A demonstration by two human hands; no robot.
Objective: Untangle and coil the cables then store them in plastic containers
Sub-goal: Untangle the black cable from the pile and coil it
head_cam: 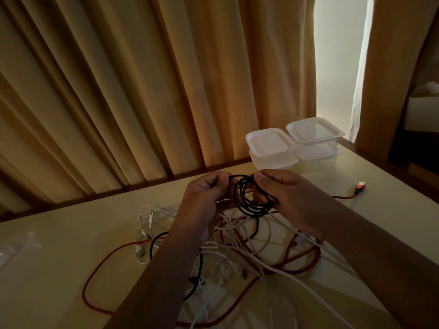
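right hand point(292, 200) pinches black cable coil point(249, 201) above middle of table point(59, 257) | left hand point(204, 198) grips its loose strand | containers point(270, 143) lidded, stacked at far right corner | risk: tail (it trails into the tangle point(237, 252)) may snag, tugging the loops apart

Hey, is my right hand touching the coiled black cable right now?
Touching. The head view shows the right hand pinching the black cable at the right side of its coil, with the thumb and fingers closed on the loops.
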